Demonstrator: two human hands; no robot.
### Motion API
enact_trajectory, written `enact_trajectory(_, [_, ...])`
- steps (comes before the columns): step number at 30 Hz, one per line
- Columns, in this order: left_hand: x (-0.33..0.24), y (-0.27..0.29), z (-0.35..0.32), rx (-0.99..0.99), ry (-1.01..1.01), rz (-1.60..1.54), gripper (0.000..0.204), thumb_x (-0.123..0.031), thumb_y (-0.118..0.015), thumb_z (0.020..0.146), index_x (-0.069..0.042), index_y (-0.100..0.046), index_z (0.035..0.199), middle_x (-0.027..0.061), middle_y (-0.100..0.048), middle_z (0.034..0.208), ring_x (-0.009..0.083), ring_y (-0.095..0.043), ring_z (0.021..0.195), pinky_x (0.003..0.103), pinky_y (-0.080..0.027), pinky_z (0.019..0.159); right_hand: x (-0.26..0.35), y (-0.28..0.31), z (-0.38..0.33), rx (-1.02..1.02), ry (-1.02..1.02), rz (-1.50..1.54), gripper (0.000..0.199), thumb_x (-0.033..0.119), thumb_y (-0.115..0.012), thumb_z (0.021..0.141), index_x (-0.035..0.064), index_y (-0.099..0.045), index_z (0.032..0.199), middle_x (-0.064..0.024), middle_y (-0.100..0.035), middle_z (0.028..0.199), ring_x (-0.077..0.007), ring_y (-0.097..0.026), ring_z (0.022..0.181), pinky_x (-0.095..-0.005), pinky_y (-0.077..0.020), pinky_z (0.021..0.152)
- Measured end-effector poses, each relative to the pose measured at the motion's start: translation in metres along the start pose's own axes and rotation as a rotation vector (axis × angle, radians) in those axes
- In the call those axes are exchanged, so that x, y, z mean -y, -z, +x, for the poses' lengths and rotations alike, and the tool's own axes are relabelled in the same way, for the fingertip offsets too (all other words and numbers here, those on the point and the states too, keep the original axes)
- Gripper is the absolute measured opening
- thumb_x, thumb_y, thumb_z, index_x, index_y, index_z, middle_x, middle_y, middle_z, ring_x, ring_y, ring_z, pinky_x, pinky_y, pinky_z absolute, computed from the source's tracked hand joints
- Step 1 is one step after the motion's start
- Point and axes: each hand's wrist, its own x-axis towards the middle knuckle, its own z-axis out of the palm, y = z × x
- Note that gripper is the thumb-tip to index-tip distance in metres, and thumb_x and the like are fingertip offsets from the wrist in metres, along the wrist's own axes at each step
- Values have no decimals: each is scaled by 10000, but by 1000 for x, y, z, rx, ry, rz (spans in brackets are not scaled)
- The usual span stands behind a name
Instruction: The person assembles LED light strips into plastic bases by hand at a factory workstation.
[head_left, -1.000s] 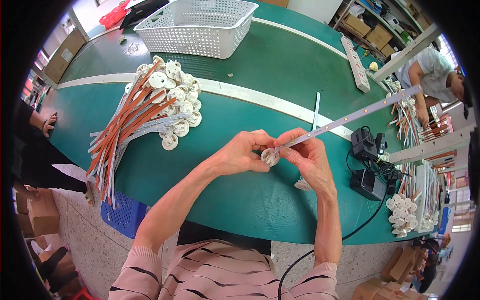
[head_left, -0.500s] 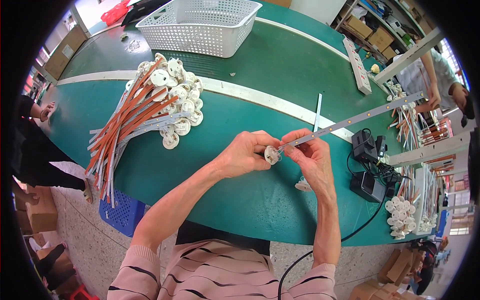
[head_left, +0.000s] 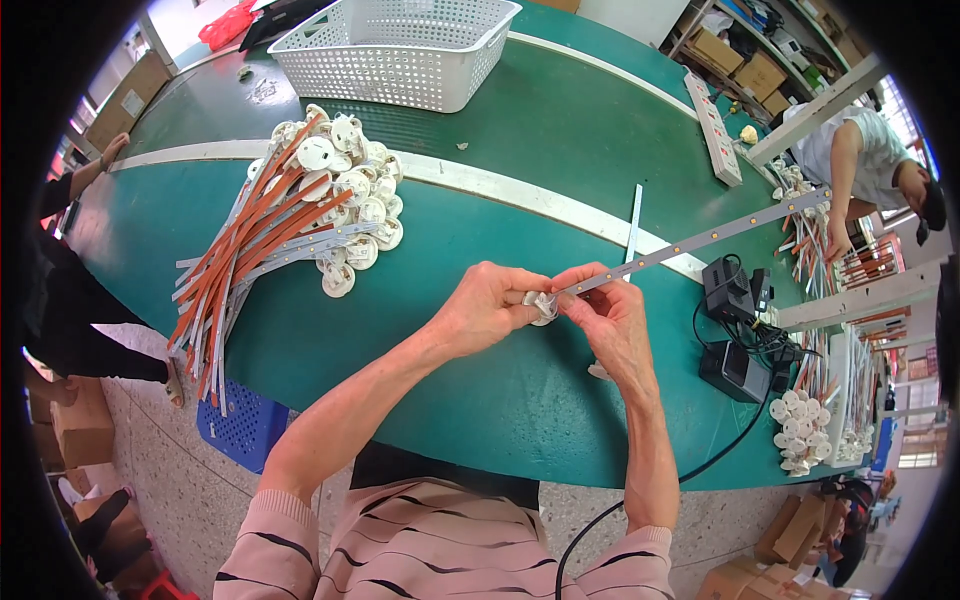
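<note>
Between my two hands, over the green table, is a small round white lamp base joined by thin wires to an LED strip. My left hand pinches the base between thumb and fingers. Close beside it, my right hand grips the near end of the strip, which slants up to the far right. Fingers partly hide the wires. Another white piece lies on the table, mostly behind my right wrist. To the left sits a pile of white round bases with grey and orange-brown strips attached.
A white perforated basket stands at the back. Black power adapters with a cable lie at right, near a power strip and a metal ruler. More bases sit at the right edge. Other people stand at both sides.
My right hand has shifted slightly left, closer to the lamp base, and the strip has moved with it. The base has turned in my left fingers. The people at both sides have moved their arms.
</note>
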Motion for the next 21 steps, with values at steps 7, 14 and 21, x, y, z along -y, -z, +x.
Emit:
enact_trajectory(7, [-10,0,-2,-24,58,92,261,29,-644,862,61,-661,1121,116,-712,954,130,-661,877,267,-542,808,4,-3,-3,-19,12,-59,93,27,-631,853,6,-671,934,-58,-690,826,-141,-653,804,-274,-515,744])
enact_trajectory(14, [-9,-4,-4,-76,15,132,215,-2,-661,854,61,-676,1059,121,-722,874,118,-667,811,261,-539,734,3,-6,-4,-9,25,-64,101,-16,-614,841,0,-670,924,-70,-690,853,-164,-673,820,-300,-534,775])
enact_trajectory(21, [-6,-8,-5,-140,-53,173,160,-18,-678,834,63,-697,970,112,-725,788,95,-659,723,255,-518,633,-1,-12,-6,-72,173,-205,133,-69,-610,805,-12,-669,909,-89,-679,825,-177,-676,742,-288,-539,684])
